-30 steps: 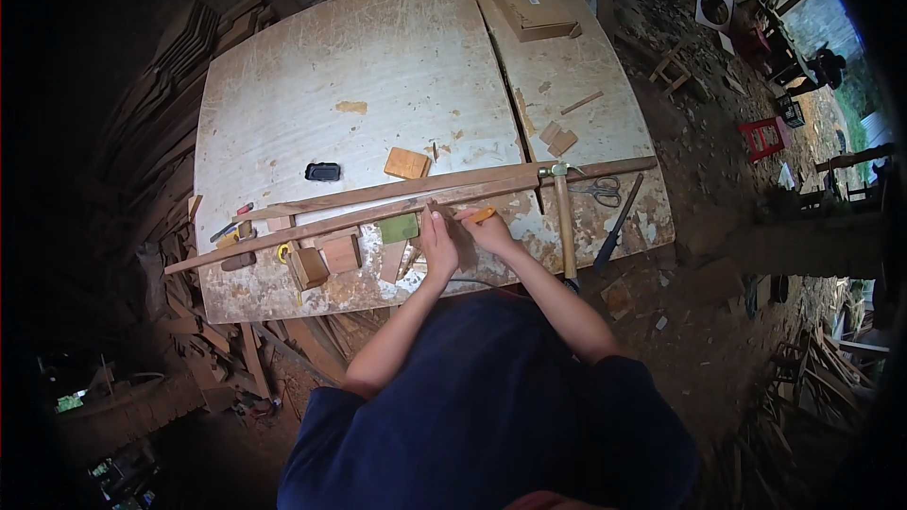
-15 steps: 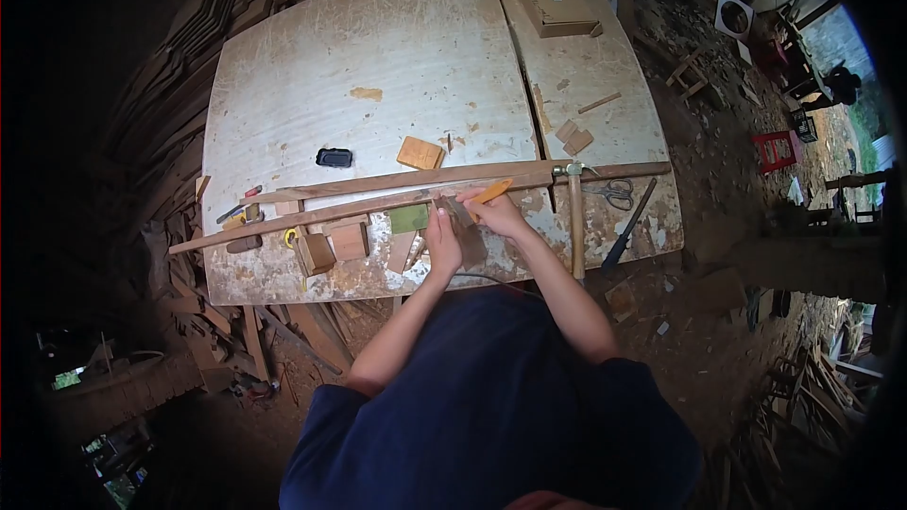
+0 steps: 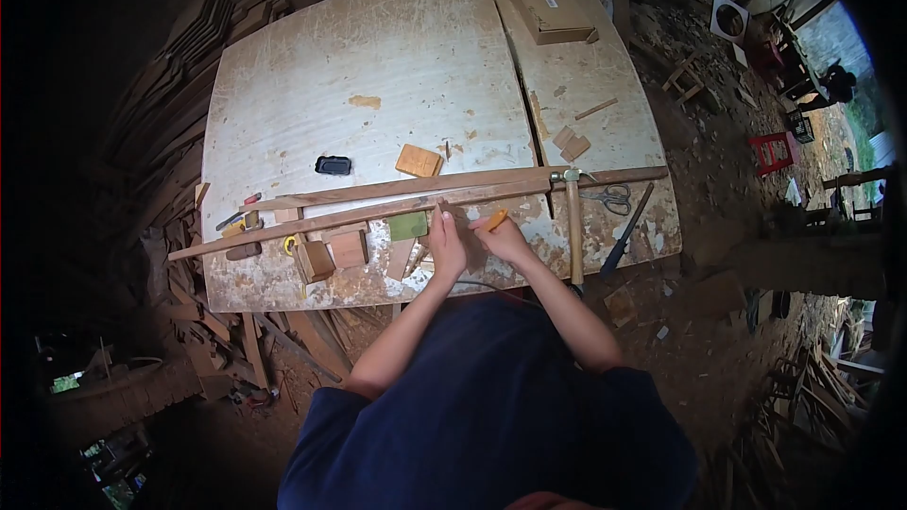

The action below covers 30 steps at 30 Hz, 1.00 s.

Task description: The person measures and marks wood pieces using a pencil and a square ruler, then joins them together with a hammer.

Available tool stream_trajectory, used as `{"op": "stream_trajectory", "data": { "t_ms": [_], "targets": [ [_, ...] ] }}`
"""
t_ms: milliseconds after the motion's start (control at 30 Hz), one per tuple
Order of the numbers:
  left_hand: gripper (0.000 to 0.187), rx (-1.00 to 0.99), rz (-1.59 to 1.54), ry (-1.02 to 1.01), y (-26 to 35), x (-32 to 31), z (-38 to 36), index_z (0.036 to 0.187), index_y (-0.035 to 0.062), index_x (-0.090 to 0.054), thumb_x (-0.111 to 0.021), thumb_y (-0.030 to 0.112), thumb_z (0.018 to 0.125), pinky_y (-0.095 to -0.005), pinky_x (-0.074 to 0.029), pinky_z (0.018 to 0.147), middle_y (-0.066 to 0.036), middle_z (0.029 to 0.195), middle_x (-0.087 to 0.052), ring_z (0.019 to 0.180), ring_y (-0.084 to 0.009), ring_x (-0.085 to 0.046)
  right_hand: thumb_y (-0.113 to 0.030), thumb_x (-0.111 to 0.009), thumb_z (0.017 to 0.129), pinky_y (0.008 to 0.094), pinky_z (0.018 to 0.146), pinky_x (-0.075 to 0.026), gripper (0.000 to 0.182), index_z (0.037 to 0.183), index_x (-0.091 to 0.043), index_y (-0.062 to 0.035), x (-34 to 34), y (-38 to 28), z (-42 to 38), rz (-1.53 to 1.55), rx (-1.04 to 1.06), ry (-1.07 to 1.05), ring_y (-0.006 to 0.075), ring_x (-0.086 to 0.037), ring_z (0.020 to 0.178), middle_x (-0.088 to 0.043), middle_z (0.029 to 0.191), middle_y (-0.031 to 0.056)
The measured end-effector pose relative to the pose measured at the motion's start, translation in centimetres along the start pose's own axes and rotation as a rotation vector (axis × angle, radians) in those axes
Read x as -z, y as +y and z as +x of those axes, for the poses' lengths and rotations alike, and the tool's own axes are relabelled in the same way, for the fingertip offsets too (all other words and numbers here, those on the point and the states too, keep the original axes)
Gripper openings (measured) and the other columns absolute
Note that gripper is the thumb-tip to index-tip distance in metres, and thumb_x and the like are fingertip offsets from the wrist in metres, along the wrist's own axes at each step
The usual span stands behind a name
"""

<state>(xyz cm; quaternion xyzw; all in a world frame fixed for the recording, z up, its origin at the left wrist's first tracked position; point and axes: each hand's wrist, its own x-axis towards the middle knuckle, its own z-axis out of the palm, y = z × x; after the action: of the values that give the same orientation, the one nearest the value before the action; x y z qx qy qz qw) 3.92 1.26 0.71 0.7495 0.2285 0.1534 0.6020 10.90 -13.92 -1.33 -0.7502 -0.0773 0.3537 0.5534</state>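
My left hand (image 3: 447, 247) holds a small dark wood piece (image 3: 441, 208) upright beside the long wooden strip (image 3: 378, 212), its fingers pressed together. Just to the right, my right hand (image 3: 505, 238) is closed on an orange pencil-like tool (image 3: 495, 220), with its tip hidden. A green block (image 3: 407, 226) lies left of my left hand. Behind the strip runs a second long wooden strip (image 3: 378, 190). A hammer (image 3: 573, 227) rests right of my right hand, its head on the strips.
The worktable (image 3: 359, 57) bears a cardboard box (image 3: 551, 11), a black tray (image 3: 333, 165), an orange-brown block (image 3: 419, 161), scissors (image 3: 614, 196), a dark-handled tool (image 3: 621, 244) and wood blocks (image 3: 349, 246). A gap crosses the table at the right.
My right hand has turned and drawn slightly toward me, away from the long strip. The orange tool shows shorter and lower. The view has shifted slightly.
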Motion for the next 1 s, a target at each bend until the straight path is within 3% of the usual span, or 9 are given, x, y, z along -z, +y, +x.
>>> {"op": "stream_trajectory", "data": {
  "t_ms": [133, 233, 333, 467, 567, 667, 800, 933, 1000],
  "targets": [
    [0.049, -0.036, 0.010, 0.045, 0.1, 0.0, -0.5, 0.152, -0.0015, -0.051, -0.035, 0.029, 0.118, -0.0408, -0.051, 0.096, -0.019, 0.113, -0.072, 0.104, -0.0277, -0.068, -0.015, -0.066, 0.106, 0.0273, 0.077, -0.057, 0.021, 0.124, -0.076, -0.0085, 0.2, -3.6, -3.3, 0.356, 0.004, -0.009, 0.0076, -0.063, 0.086, -0.068, 0.100, -0.0021],
    [0.049, -0.045, -0.007, 0.035, -0.4, 0.2, -0.3, 0.153, -0.0004, -0.051, -0.035, 0.030, 0.118, -0.0403, -0.051, 0.097, -0.020, 0.115, -0.072, 0.106, -0.0285, -0.068, -0.015, -0.066, 0.107, 0.0267, 0.079, -0.059, 0.022, 0.126, -0.074, -0.0075, -0.3, -1.8, -3.2, 0.219, -0.051, -0.017, 0.0085, -0.066, 0.090, -0.070, 0.104, -0.0001],
    [0.051, 0.176, -0.084, -0.068, 2.6, 1.5, -0.8, 0.155, -0.0053, -0.049, -0.035, 0.027, 0.117, -0.0408, -0.045, 0.112, -0.026, 0.142, -0.064, 0.131, -0.0339, -0.063, -0.015, -0.066, 0.107, 0.0285, 0.083, -0.061, 0.023, 0.128, -0.073, -0.0060, -0.1, -5.9, -5.2, 0.358, 0.001, -0.092, 0.0105, -0.070, 0.097, -0.072, 0.111, 0.0034],
    [0.057, -0.058, 0.029, 0.048, 0.2, 1.5, -0.9, 0.150, -0.0060, -0.052, -0.026, 0.034, 0.118, -0.0420, -0.044, 0.110, -0.024, 0.130, -0.067, 0.123, -0.0325, -0.063, -0.016, -0.067, 0.107, 0.0311, 0.085, -0.062, 0.025, 0.128, -0.072, -0.0048, 0.1, -5.3, -3.5, 0.401, -0.006, -0.039, 0.0131, -0.073, 0.101, -0.074, 0.115, 0.0065],
    [0.054, 0.066, 0.027, -0.037, -1.3, 3.0, -0.9, 0.155, -0.0045, -0.047, -0.027, 0.029, 0.118, -0.0422, -0.042, 0.117, -0.028, 0.142, -0.063, 0.135, -0.0371, -0.060, -0.016, -0.067, 0.106, 0.0310, 0.084, -0.062, 0.025, 0.128, -0.072, -0.0051, 0.1, -2.1, -0.4, 0.301, -0.033, -0.069, 0.0137, -0.073, 0.100, -0.075, 0.113, 0.0058],
    [0.057, 0.111, -0.059, -0.045, 0.8, 3.1, -1.3, 0.145, -0.0044, -0.055, -0.025, 0.036, 0.119, -0.0421, -0.042, 0.113, -0.026, 0.134, -0.065, 0.127, -0.0346, -0.061, -0.015, -0.067, 0.106, 0.0316, 0.084, -0.062, 0.023, 0.126, -0.072, -0.0055, -0.7, -8.5, -2.6, 0.430, 0.068, -0.197, 0.0130, -0.073, 0.099, -0.075, 0.111, 0.0051],
    [0.056, 0.049, 0.131, 0.069, -2.2, 2.9, -2.1, 0.148, -0.0037, -0.053, -0.026, 0.036, 0.119, -0.0407, -0.046, 0.110, -0.024, 0.131, -0.067, 0.122, -0.0333, -0.065, -0.015, -0.068, 0.106, 0.0305, 0.084, -0.062, 0.022, 0.126, -0.073, -0.0089, -0.8, -4.0, 3.0, 0.317, -0.082, -0.082, 0.0128, -0.073, 0.102, -0.075, 0.111, 0.0047],
    [0.052, 0.050, 0.013, 0.095, -3.1, 4.1, -2.3, 0.149, -0.0050, -0.053, -0.031, 0.031, 0.118, -0.0428, -0.048, 0.108, -0.027, 0.131, -0.069, 0.122, -0.0359, -0.067, -0.012, -0.067, 0.103, 0.0264, 0.070, -0.057, 0.019, 0.119, -0.076, -0.0078, -1.5, -4.8, 2.8, 0.107, 0.138, -0.133, 0.0086, -0.066, 0.083, -0.070, 0.096, 0.0002],
    [0.050, 0.136, 0.055, 0.038, -2.9, 4.4, -2.4, 0.148, -0.0042, -0.053, -0.032, 0.030, 0.118, -0.0433, -0.049, 0.107, -0.027, 0.129, -0.069, 0.120, -0.0363, -0.067, -0.011, -0.067, 0.103, 0.0261, 0.068, -0.054, 0.019, 0.118, -0.076, -0.0065, -2.3, -7.7, 0.8, 0.310, 0.014, -0.152, 0.0081, -0.062, 0.078, -0.067, 0.091, -0.0013]
  ]
}}
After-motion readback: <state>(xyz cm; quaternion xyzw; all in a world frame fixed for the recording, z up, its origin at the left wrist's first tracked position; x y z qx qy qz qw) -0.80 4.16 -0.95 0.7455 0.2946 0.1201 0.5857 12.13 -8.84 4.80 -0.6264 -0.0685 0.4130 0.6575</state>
